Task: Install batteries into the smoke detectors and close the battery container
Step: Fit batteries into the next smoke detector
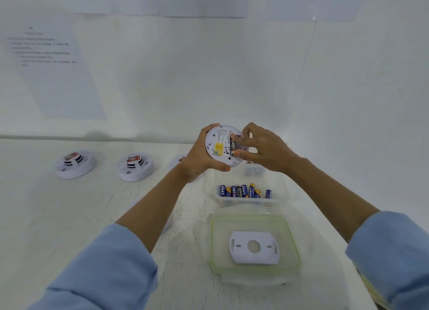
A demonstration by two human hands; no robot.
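My left hand point(199, 157) grips a round white smoke detector point(219, 147) held up with its back side facing me, a yellow label on it. My right hand point(260, 147) pinches a black battery point(232, 146) by its two ends at the detector's battery slot. Below on the table stands a clear battery container point(246, 201) with several blue batteries upright in it. Nearer me lies its clear lid with a green rim point(213, 244), and a white mounting plate point(254, 248) rests on that lid.
Two more smoke detectors point(75, 163) point(135, 166) sit on the white table at the left, and a third point(177, 161) is partly hidden behind my left wrist. Paper sheets hang on the wall behind. A small white part point(254, 170) lies beyond the container.
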